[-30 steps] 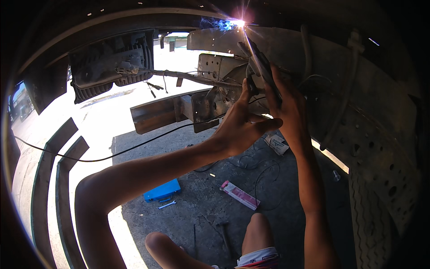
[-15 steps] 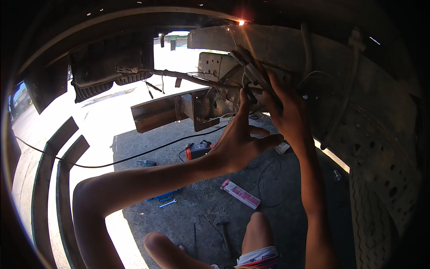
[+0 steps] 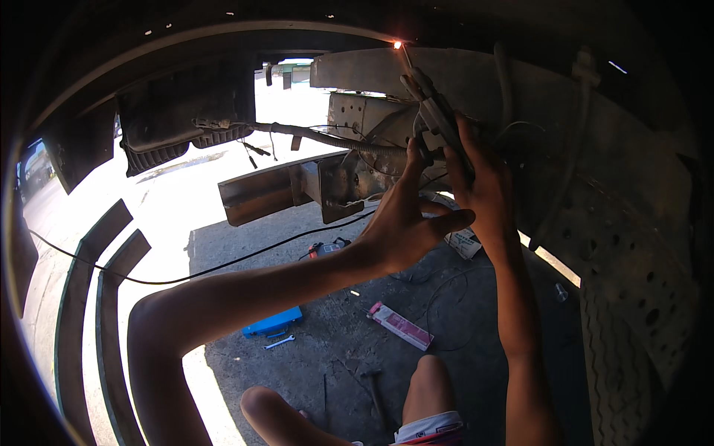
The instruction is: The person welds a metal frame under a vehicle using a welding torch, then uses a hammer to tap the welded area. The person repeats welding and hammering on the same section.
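Head view: the right hand [image 3: 483, 175] has a closed grip on a dark electrode holder [image 3: 437, 111], which slants up and to the left beneath a vehicle's underside. A thin rod [image 3: 406, 58] projects from its upper end toward a glowing spot [image 3: 398, 45] at the upper edge of a grey metal plate [image 3: 446, 65]; contact between rod and spot cannot be confirmed. The left hand [image 3: 401, 219] is raised just beside, index finger up at the holder's lower side and thumb extended toward the right wrist; whether its grip takes any hold cannot be told.

A ribbed conduit [image 3: 361, 141] runs behind the holder. A black cable [image 3: 160, 282] sags across the left side, passing two bent metal bars. On the concrete floor [image 3: 297, 386] lie a blue case [image 3: 275, 322], a wrench [image 3: 280, 343] just beside it, and a pink box [image 3: 401, 325]. A tyre [image 3: 613, 364] stands at lower right.
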{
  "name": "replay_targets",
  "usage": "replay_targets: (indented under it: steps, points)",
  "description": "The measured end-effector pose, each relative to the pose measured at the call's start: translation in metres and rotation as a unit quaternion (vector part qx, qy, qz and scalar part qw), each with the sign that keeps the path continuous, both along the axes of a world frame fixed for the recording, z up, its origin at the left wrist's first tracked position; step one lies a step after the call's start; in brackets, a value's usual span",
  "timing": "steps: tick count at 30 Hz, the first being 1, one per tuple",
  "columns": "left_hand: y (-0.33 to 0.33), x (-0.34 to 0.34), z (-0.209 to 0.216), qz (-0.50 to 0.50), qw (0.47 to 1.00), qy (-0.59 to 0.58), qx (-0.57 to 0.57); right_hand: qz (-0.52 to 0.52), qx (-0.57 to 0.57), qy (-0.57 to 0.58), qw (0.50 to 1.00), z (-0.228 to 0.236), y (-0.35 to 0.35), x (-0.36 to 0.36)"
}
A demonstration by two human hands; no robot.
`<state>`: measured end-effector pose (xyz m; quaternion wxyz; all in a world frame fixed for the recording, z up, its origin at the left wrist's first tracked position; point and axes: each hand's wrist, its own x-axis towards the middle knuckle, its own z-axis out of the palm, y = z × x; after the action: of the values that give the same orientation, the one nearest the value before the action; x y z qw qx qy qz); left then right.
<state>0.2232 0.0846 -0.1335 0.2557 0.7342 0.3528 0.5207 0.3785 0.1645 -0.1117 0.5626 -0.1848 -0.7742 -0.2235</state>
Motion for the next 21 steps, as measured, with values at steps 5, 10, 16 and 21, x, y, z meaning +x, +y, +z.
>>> replay_targets:
  steps: [5,10,16,21]
  points:
    - [0.0017,-0.0005,0.0001,-0.009,1.0,-0.007,0.019,0.01,0.0,0.003,1.0,0.0007,0.0026,-0.0005]
    - [0.0009,-0.0002,0.0008,-0.012,1.0,-0.009,0.019,0.0,0.018,0.001,1.0,0.0012,0.0029,-0.0004]
    - [0.0013,-0.0018,0.0022,-0.001,1.0,-0.01,0.011,-0.006,-0.019,0.007,1.0,0.0014,-0.0008,-0.0016]
    - [0.0044,-0.0029,0.0017,0.011,1.0,0.01,0.022,-0.023,-0.02,0.008,0.999,0.0016,-0.0009,-0.0022]
